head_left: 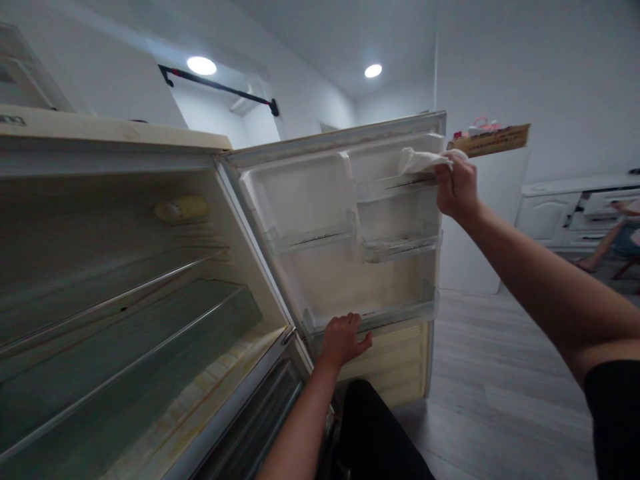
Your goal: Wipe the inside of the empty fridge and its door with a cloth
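Observation:
A fridge door (310,267) stands swung wide, its inner side facing me, with clear plastic shelves on it. High at the door's outer edge, my right hand (457,185) is closed around a white cloth (423,160); the loose end hangs over the top right door shelf (395,188). Lower down, my left hand (343,339) has its fingers curled over the front rim of the bottom door shelf (400,316), with the thumb apart. Dark marks run along the middle left door shelf (315,237).
At left is the fridge compartment (125,233) with glass shelves, yellowish stains and a lamp cover (181,209). Below it, a lower compartment (250,427) stands open. A cardboard box (493,141) is behind the door. Another person (620,233) sits near white cabinets (547,217) at far right.

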Demonstrator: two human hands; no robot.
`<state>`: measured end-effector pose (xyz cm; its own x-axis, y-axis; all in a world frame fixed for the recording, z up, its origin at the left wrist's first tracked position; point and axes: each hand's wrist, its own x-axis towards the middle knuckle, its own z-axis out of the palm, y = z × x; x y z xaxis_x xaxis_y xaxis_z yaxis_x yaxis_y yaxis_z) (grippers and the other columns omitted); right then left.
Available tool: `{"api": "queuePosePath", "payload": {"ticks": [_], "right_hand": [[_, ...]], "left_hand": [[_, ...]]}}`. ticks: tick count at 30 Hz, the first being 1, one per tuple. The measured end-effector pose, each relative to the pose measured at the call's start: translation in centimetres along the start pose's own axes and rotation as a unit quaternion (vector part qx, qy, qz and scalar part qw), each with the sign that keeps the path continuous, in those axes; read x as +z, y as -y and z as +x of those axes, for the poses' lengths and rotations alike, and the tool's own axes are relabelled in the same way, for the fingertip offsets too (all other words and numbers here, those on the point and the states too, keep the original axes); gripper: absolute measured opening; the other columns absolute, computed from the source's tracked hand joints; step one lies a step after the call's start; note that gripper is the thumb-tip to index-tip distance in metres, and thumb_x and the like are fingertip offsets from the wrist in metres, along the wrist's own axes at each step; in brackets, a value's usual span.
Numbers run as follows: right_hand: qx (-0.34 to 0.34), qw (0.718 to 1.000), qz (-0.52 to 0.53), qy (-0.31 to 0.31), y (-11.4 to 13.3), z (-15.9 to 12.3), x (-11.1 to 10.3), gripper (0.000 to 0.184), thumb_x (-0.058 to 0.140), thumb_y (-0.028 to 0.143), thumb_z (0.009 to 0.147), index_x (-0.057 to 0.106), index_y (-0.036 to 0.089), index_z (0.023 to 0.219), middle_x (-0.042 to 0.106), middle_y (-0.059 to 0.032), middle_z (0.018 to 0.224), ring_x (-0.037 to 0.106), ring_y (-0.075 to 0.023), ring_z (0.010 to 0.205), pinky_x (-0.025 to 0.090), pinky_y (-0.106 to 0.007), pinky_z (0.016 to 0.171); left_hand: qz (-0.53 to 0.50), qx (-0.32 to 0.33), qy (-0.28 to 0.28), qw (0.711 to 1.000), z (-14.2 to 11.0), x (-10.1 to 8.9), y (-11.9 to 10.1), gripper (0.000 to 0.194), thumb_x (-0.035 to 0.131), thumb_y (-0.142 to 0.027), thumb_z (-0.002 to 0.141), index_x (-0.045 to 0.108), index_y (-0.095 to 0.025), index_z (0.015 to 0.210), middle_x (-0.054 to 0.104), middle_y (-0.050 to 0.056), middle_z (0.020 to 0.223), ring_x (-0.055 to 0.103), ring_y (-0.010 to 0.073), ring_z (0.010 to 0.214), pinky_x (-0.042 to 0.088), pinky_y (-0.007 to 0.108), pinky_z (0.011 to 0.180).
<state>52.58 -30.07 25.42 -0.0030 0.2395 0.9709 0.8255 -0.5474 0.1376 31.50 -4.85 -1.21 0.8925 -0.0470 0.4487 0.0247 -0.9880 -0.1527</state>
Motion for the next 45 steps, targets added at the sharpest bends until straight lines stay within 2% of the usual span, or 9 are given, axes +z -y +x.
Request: {"api": "queuePosePath", "payload": {"ticks": [3,7,9,13,19,28,33,39,45], "right_hand": [[-0.117,0.981,0.106,-0.115,3.2,-1.4,0.8,0.059,0.016,0.050,0.101,0.060,0.022,0.127,0.067,-0.0125,0.112,0.061,-0.0276,0.111,0.048,-0.050,0.097],[-0.290,0.955,0.063,0.011,8.8,-2.0,1.8,0.052,0.030,0.059,0.099,0.056,0.030,0.133,0.059,-0.0056,0.137,0.044,-0.0279,0.138,0.029,-0.058,0.116],[-0.296,0.954,0.012,0.045,10.6,-1.6,1.8,0.047,0.038,0.056,0.098,0.056,0.030,0.133,0.053,-0.0050,0.145,0.037,-0.0282,0.143,0.024,-0.058,0.118],[-0.202,0.975,-0.045,0.078,11.9,0.6,0.1,0.034,0.044,0.032,0.098,0.056,0.026,0.130,0.048,-0.0098,0.150,0.039,-0.0292,0.139,0.035,-0.051,0.108],[-0.086,0.973,-0.124,0.175,11.5,3.8,-2.8,0.040,0.050,0.034,0.093,0.054,0.010,0.125,0.063,-0.0197,0.114,0.056,-0.0374,0.108,0.045,-0.051,0.087],[-0.089,0.980,-0.065,0.167,11.2,4.8,2.0,0.044,0.038,0.047,0.097,0.057,0.017,0.123,0.065,-0.0158,0.108,0.060,-0.0333,0.103,0.046,-0.047,0.085],[-0.068,0.973,-0.091,0.200,10.2,4.7,1.8,0.045,0.049,0.040,0.092,0.053,0.014,0.129,0.064,-0.0191,0.118,0.063,-0.0330,0.098,0.046,-0.046,0.081],[-0.038,0.959,-0.151,0.236,7.1,4.0,0.3,0.048,0.054,0.033,0.090,0.050,0.011,0.133,0.064,-0.0194,0.117,0.061,-0.0317,0.099,0.044,-0.041,0.081],[-0.065,0.959,-0.170,0.219,1.3,2.6,-1.1,0.045,0.045,0.037,0.093,0.054,0.010,0.129,0.062,-0.0210,0.119,0.057,-0.0316,0.107,0.044,-0.044,0.089]], "left_hand": [[0.006,0.005,-0.016,1.000,-0.6,0.1,0.3,0.034,0.055,-0.052,0.088,0.062,-0.020,0.099,0.068,0.006,0.090,0.065,0.0229,0.082,0.041,0.037,0.074],[0.013,0.023,-0.035,0.999,-1.7,0.1,0.8,0.030,0.054,-0.051,0.089,0.062,-0.022,0.094,0.067,0.004,0.085,0.064,0.0214,0.078,0.041,0.036,0.072],[0.017,0.028,-0.043,0.999,-2.2,0.1,1.1,0.030,0.055,-0.051,0.088,0.061,-0.022,0.093,0.067,0.003,0.083,0.064,0.0210,0.077,0.040,0.035,0.071],[0.013,0.030,-0.056,0.998,-3.0,0.1,1.4,0.026,0.058,-0.049,0.086,0.061,-0.023,0.090,0.067,0.003,0.081,0.063,0.0207,0.076,0.040,0.035,0.071],[0.002,0.025,-0.040,0.999,-3.3,-0.2,1.5,0.026,0.057,-0.048,0.087,0.061,-0.023,0.090,0.067,0.004,0.083,0.064,0.0205,0.080,0.041,0.036,0.074],[0.005,0.019,-0.031,0.999,-2.2,-0.4,0.8,0.028,0.055,-0.050,0.088,0.060,-0.023,0.090,0.069,0.004,0.085,0.065,0.0210,0.082,0.041,0.035,0.076],[-0.003,0.006,-0.033,0.999,-1.1,-0.3,0.3,0.027,0.055,-0.049,0.089,0.059,-0.022,0.088,0.068,0.003,0.083,0.065,0.0205,0.079,0.040,0.035,0.074],[-0.003,-0.007,-0.030,1.000,-0.4,-0.2,0.0,0.027,0.054,-0.047,0.090,0.059,-0.021,0.088,0.069,0.003,0.082,0.065,0.0206,0.078,0.040,0.035,0.073],[-0.006,-0.011,-0.023,1.000,0.0,-0.4,-0.2,0.028,0.052,-0.048,0.091,0.060,-0.021,0.090,0.069,0.004,0.084,0.066,0.0214,0.079,0.041,0.035,0.074]]}}
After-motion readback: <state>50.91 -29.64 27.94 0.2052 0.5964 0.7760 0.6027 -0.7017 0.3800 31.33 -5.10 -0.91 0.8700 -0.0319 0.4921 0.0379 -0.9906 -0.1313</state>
